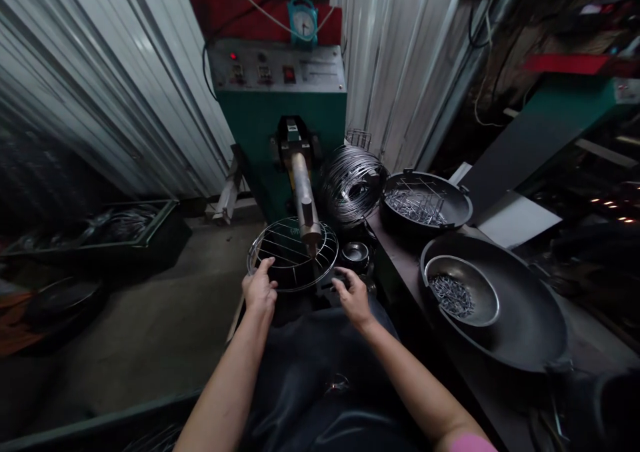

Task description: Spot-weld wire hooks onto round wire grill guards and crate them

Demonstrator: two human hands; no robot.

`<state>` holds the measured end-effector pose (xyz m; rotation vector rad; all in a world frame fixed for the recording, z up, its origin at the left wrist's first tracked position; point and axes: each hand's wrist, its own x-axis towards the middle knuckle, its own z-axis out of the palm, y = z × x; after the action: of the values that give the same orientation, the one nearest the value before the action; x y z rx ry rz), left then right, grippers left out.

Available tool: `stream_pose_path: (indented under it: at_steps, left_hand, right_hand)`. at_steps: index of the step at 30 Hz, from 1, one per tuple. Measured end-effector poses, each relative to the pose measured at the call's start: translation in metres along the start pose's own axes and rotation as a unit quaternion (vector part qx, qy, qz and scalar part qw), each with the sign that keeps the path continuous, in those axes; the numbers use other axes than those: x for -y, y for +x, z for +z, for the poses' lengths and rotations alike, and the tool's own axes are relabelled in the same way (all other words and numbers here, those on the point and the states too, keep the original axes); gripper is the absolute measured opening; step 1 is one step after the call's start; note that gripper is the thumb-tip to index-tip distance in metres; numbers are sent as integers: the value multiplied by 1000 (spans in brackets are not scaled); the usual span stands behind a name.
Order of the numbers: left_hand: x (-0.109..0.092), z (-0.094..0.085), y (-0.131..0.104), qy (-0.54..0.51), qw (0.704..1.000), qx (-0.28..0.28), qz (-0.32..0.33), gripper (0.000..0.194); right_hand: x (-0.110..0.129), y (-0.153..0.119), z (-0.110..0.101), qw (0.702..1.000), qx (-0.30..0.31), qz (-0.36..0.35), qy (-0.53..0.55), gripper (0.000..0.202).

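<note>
A round wire rack (287,255) with parallel bars lies under the metal electrode arm (304,199) of a green spot welding machine (235,119). My left hand (260,289) grips the rack's rim at its near left side, thumb on top. Just off the rack's right edge, my right hand (354,297) has thumb and index finger drawn together in a pinch. Whatever may be between those fingertips is too small to make out. The electrode's lower tip comes down at the right part of the rack.
Right of the machine stand a wire coil (354,184) and a small round dish (355,252). A black pan (457,205) holds wire pieces. A metal bowl (483,272) of short metal pieces sits inside a wide wok (530,312). A green bin (155,229) stands left.
</note>
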<state>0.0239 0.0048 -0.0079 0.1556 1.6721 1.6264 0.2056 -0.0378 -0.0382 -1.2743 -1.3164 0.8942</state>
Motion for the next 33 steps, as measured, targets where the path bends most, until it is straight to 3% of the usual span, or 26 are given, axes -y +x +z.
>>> stream_pose_path:
  at_steps: [5,11,20,29,33]
  left_hand:
    - [0,1,-4,-8,1000,-4,10,38]
    - [5,4,-7,28,998,-46,14,37]
    - [13,3,-5,-11,999,-48,17,40]
    - [18,3,-12,-59,994,-91,26,43]
    - [15,1,-14,-65,995,-78,9,43]
  right_hand:
    - [1,6,9,992,16,-82,-97,20]
    - [8,12,28,987,-22,-66,-145,17]
    - [10,12,26,973,-25,-55,-221,18]
    - [7,6,35,977,-53,-38,-204,22]
    - [10,7,31,974,-34,-46,-219,19]
